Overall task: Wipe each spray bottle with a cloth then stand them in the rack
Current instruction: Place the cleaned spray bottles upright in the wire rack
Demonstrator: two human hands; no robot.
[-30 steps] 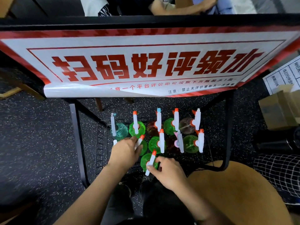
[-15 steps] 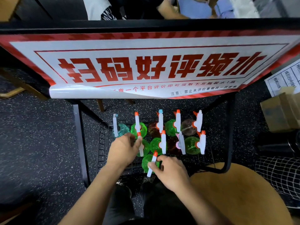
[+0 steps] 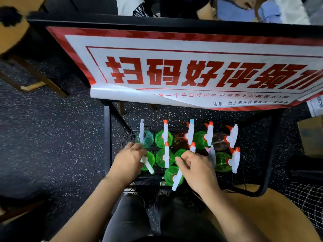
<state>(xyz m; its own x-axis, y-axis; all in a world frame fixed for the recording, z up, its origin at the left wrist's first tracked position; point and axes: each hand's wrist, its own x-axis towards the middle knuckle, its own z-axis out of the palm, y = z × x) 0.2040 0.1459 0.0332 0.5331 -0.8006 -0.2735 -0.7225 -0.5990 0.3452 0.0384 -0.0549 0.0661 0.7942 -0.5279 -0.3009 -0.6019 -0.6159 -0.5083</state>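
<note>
Red-and-white banner (image 3: 201, 70), cardboard box (image 3: 312, 135)

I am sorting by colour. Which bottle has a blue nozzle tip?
The back-row spray bottle third from the left; its tip is light blue, while most other visible tips are orange-red.

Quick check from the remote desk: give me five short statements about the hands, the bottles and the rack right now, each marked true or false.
1. Both hands are down at the wire rack. True.
2. The left hand holds a cloth. False: no cloth shows; it grips the white sprayer of a green bottle.
3. The right hand is at the sprayer of the nearest green bottle. True.
4. Every bottle in the rack is green. False: the far left bottle is teal, and darker reddish ones stand behind.
5. The sign above the rack has red lettering. True.
</note>
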